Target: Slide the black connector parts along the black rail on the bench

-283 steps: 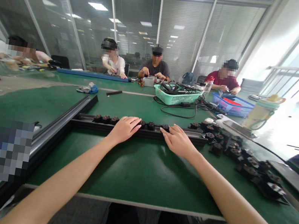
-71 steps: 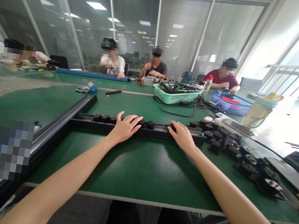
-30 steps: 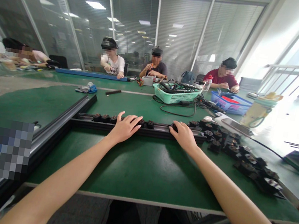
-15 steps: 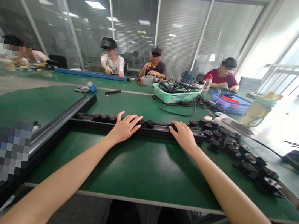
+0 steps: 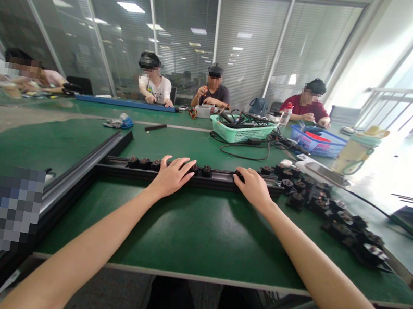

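A long black rail point(image 5: 222, 176) lies crosswise on the green table, with a row of small round black socket-like modules point(image 5: 144, 163) set in its channel. My left hand point(image 5: 173, 176) rests over the middle of that row, fingers spread, covering some modules. Just right of it, one more module point(image 5: 207, 171) sits in the channel. Further along, past a bare stretch of rail, my right hand point(image 5: 252, 184) is closed around a black module point(image 5: 241, 173) at the channel. Its fingers hide most of that piece.
Many loose black modules point(image 5: 322, 205) spread over the table at right. Another long rail point(image 5: 78, 183) runs along the left, meeting the crosswise rail. Beyond are a green basket point(image 5: 239, 132) of cables, a blue basket point(image 5: 327, 145), a phone point(image 5: 328, 173) and a cup point(image 5: 354, 155). Several people sit farther back.
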Demonstrator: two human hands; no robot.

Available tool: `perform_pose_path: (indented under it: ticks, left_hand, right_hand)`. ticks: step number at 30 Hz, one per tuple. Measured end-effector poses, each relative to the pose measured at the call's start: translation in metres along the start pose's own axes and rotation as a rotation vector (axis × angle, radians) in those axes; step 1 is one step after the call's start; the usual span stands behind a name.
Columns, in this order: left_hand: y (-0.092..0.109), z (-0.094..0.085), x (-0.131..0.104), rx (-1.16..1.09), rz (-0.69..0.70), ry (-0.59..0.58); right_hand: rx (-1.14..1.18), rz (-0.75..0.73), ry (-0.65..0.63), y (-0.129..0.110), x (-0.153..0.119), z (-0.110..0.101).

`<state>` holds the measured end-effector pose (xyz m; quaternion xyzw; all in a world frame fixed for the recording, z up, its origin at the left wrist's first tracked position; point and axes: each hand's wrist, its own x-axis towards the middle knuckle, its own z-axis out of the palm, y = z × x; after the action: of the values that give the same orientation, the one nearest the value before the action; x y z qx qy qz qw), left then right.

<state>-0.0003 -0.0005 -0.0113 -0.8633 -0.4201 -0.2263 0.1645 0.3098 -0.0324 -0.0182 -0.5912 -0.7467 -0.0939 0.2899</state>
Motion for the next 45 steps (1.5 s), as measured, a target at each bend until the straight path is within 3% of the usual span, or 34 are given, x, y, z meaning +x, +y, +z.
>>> perform_pose_path:
  ticks: [19, 33, 45]
  left_hand:
    - [0.000, 0.003, 0.000, 0.025, 0.050, 0.067]
    - [0.001, 0.002, 0.000, 0.033, 0.079, 0.055]
    - [-0.001, 0.004, 0.001, 0.055, 0.106, 0.081]
  right_hand:
    - [0.011, -0.045, 0.017, 0.006, -0.001, 0.004]
    - [-0.004, -0.093, 0.008, 0.007, -0.001, 0.006]
    - [-0.186, -0.116, -0.066, -0.002, -0.002, -0.005]
